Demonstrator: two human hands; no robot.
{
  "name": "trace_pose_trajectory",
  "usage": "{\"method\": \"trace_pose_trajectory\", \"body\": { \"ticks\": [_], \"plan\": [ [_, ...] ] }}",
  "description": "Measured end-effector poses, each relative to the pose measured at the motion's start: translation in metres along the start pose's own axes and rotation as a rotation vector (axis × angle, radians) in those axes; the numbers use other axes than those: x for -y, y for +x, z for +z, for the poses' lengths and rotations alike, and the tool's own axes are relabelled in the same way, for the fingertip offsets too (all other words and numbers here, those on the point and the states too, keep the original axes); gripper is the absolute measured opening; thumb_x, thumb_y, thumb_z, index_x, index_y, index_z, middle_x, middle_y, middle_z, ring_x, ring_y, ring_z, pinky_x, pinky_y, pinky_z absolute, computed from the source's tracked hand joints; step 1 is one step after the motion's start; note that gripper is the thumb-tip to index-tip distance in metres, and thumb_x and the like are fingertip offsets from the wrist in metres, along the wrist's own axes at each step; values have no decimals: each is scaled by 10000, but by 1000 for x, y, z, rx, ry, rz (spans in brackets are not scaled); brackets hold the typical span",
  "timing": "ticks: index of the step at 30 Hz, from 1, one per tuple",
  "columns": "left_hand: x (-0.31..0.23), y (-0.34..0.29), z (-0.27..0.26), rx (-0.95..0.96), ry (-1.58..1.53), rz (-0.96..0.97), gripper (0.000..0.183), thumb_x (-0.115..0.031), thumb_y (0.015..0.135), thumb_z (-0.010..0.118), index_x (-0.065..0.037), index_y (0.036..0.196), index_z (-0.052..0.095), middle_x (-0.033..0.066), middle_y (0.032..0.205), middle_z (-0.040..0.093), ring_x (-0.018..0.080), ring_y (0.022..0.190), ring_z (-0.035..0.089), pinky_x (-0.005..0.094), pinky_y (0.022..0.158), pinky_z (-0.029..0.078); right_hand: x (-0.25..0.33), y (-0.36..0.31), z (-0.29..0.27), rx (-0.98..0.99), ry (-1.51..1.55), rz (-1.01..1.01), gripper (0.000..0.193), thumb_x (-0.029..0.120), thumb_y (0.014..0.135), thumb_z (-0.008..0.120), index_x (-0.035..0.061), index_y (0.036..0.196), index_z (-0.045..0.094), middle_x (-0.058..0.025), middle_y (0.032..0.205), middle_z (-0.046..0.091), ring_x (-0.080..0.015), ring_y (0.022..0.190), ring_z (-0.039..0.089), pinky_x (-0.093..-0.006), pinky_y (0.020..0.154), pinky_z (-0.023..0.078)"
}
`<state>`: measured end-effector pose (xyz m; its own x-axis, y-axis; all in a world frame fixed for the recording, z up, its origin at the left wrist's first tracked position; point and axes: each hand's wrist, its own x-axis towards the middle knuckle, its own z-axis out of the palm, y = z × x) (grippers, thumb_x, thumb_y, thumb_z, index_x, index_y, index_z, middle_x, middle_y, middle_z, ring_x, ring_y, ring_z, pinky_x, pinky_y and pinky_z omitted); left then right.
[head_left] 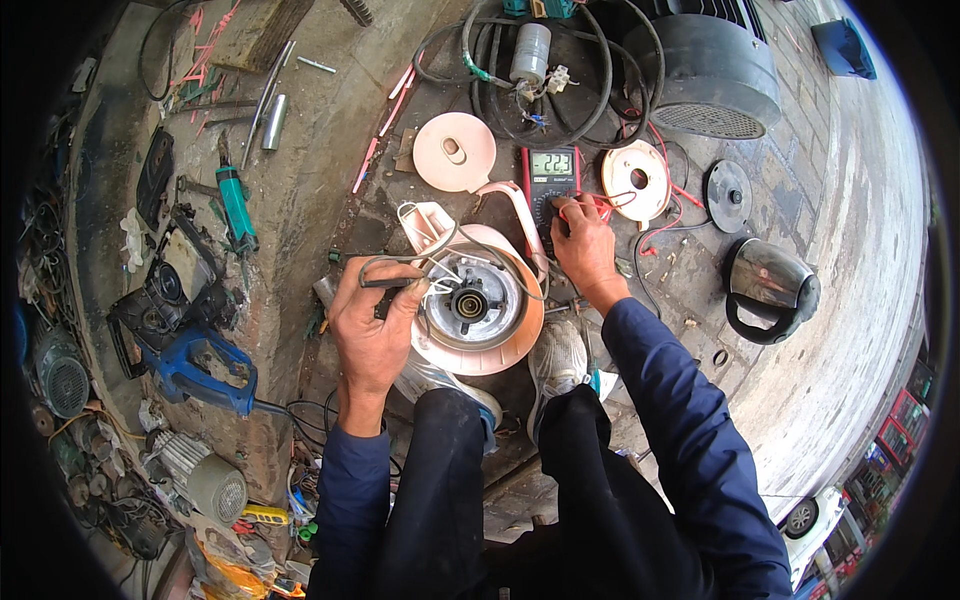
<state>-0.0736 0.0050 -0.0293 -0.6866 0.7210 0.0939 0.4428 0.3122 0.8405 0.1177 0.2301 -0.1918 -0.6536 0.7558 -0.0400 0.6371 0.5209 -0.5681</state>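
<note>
Between my shoes lies a pink kettle body [530, 325], its opened underside facing up, with a metal ring and a round black connector [468, 303] in the middle. White wires [440, 278] stick up from it. My left hand [375, 320] is closed at its left side, pinching a dark cord [385, 283] beside these wires. Ahead and to the right lies a red-and-black multimeter [551, 165] with its display lit. My right hand [587, 245] is closed, its fingertips pinching the multimeter's dial, which they partly cover. Red test leads [600, 205] run beside those fingers.
A pink lid [454, 152], a pink ring-shaped cover [636, 180] and a dark disc [728, 196] lie around. A steel kettle [768, 290] stands right; coiled black hose [600, 80] and a large motor [700, 75] are farther off. Left are a screwdriver [236, 205] and a blue-handled power tool [205, 375].
</note>
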Motion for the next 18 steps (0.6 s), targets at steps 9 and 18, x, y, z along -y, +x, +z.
{"method": "trace_pose_trajectory", "body": {
  "ticks": [9, 18],
  "plan": [
    [0, 0, -1, 4, 1, 3, 183, -4, 913, 859, -6, 1080, 786, 116, 1052, 728, 246, 972, 722, 356, 840, 586, -3, 4, -5, 24, 24, -66, 245, 89, 944, 744, 127, 1187, 746, -154, 1161, 705, -444, 894, 740, -545, 762, 614],
    [-1, 1, -1, 5, 6, 8, 183, -4, 911, 861, -12, 1078, 789, 114, 1054, 728, 245, 976, 724, 358, 843, 586, -8, 8, -6, 55, 48, -89, 229, 61, 965, 714, 128, 1182, 741, -140, 1142, 702, -434, 916, 738, -536, 768, 599]
  ]
}}
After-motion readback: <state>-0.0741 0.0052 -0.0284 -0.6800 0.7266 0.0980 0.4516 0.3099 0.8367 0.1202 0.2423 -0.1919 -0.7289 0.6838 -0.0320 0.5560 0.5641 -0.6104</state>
